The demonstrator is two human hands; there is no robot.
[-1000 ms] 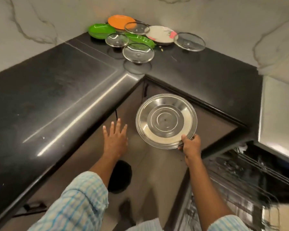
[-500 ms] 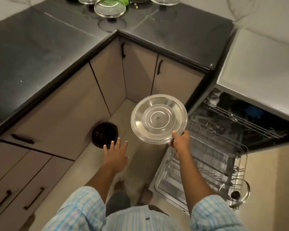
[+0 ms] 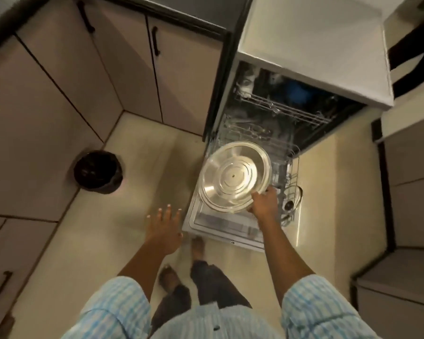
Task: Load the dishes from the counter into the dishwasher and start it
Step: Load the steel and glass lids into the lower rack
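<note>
1. Right hand [image 3: 264, 204] grips the steel plate [image 3: 233, 177] at its near right rim, fingers curled round the edge.
2. Plate is up in the air, tilted, its ringed face towards the camera. It hangs over the near left part of the lower rack [image 3: 283, 152] and the dishwasher door [image 3: 220, 226]. Cannot tell whether its far edge touches the rack wires.
3. Left hand [image 3: 164, 226] holds nothing: fingers straight and spread, palm down, over the floor [image 3: 142, 167] just left of the door.
4. Dishwasher [image 3: 311, 57] is open, door folded down flat, lower rack pulled out over it.
5. Upper rack [image 3: 284, 108] sticks partly out under the white top. Dark and blue items sit in it, too blurred to name.
6. At the lower rack's right end stands a round item with a dark knob [image 3: 289, 204], upright on edge. Kind unclear.
7. Black bin [image 3: 98, 171] stands on the floor in the corner of the cabinets [image 3: 59, 94], well apart from the dishwasher on the left.
8. Person stands at the door's near edge, feet [image 3: 198, 245] close to it, light blue striped sleeves [image 3: 316, 309] at the bottom of the view.
</note>
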